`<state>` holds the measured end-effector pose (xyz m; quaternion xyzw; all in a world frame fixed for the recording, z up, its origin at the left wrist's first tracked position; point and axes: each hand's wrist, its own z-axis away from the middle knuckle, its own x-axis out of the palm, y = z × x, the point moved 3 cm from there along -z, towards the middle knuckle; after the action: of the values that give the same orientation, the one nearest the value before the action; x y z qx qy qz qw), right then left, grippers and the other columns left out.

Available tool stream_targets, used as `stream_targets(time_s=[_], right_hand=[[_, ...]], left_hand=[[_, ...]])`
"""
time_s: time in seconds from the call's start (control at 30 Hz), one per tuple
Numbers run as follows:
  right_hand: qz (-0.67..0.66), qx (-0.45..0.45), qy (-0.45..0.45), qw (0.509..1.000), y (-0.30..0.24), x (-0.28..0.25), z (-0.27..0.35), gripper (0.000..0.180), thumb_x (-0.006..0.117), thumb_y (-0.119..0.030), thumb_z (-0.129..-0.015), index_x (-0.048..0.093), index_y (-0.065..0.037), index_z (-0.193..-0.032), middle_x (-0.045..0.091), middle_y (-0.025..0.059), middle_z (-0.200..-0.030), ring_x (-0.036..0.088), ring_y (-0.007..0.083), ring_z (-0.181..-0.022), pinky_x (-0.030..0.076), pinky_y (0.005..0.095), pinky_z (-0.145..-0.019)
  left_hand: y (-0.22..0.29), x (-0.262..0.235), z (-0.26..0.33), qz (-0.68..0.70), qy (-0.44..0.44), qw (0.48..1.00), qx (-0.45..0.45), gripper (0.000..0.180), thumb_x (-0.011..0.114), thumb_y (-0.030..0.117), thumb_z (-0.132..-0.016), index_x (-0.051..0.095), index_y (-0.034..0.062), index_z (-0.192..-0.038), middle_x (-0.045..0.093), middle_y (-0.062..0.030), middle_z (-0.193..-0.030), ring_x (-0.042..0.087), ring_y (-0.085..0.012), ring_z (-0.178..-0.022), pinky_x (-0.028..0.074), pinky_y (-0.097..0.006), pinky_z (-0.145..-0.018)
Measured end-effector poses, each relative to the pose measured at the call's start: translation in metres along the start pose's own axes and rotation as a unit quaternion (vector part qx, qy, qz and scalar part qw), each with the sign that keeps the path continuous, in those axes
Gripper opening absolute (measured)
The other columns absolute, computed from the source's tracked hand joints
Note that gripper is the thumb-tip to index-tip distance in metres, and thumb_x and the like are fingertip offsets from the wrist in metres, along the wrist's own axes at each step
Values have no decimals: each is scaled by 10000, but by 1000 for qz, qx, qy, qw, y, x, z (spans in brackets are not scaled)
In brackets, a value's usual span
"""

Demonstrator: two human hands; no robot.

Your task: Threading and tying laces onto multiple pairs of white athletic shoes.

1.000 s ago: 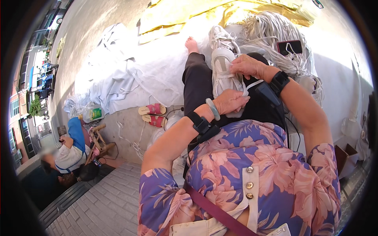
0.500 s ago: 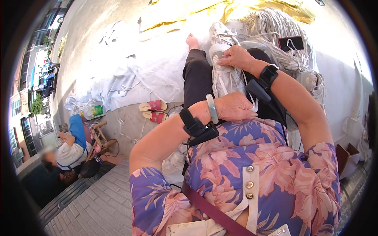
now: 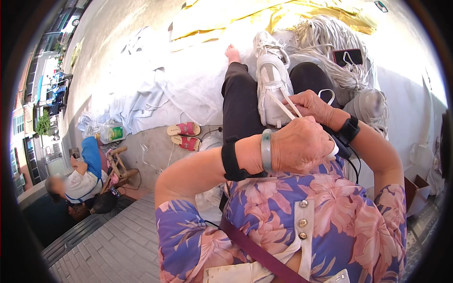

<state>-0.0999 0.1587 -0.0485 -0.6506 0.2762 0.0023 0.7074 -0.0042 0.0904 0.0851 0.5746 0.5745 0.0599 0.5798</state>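
Observation:
A pale grey-white sneaker (image 3: 272, 106) lies over my lap, a white shoelace (image 3: 283, 107) running taut from it toward me. My left hand (image 3: 302, 147), with a pale bangle at its wrist, is closed round the lace's end in front of my belly. Just beyond it, my right hand (image 3: 309, 104) pinches the lace beside the shoe; its fingertips are partly hidden. A loop of lace (image 3: 327, 96) stands up behind the right hand. Past the sneaker's far end lies another laced white shoe (image 3: 271, 46).
A heap of white shoelaces (image 3: 325, 35) lies at the far right, a phone (image 3: 348, 57) on it. Another pale shoe (image 3: 370, 107) sits right of my knee. Pink sandals (image 3: 185, 135) and a bottle (image 3: 112, 134) are at left, near a seated person (image 3: 85, 181).
My left hand has moved up and right with the lace, which now stretches straight from the shoe. My right hand has come down the shoe toward my left hand.

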Motion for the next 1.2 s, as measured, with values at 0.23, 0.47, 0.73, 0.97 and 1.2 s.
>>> stream_targets(time_s=[0.23,0.47,0.73,0.97,1.2], right_hand=[[88,78,-6,993,-33,12,-7,296,523,-157,-789,563,-156,-1082,573,110,-680,571,284,-557,448,353,-537],[94,-30,8,995,-32,-9,16,109,538,-142,-790,573,-52,-840,488,97,-565,515,220,-516,421,310,-514],[202,182,117,955,-16,-119,108,268,578,-209,-784,515,1,-629,441,43,-530,404,114,-508,353,274,-505],[373,255,136,882,39,-140,130,267,620,-253,-744,560,-28,-615,556,84,-657,545,245,-617,400,356,-558],[336,-8,168,927,-6,-71,52,242,616,-80,-706,585,-56,-945,577,75,-967,528,269,-951,387,383,-846]], left_hand=[[0,-8,-8,-79,96,990,60,107,604,94,-636,537,47,-705,514,-70,-673,528,-246,-642,415,-357,-585],[0,-20,14,-163,115,980,14,154,633,127,-628,498,70,-677,468,-49,-647,500,-226,-620,416,-330,-565],[-36,-28,118,-135,47,950,-277,239,646,129,-730,531,75,-932,556,-114,-648,555,-305,-578,428,-365,-515],[-79,-61,226,-223,81,875,-421,202,592,158,-763,544,53,-929,588,-132,-669,587,-320,-640,452,-399,-571],[-99,-71,229,-408,-48,764,-498,68,532,105,-737,534,45,-768,583,-131,-712,581,-328,-666,465,-416,-612]])
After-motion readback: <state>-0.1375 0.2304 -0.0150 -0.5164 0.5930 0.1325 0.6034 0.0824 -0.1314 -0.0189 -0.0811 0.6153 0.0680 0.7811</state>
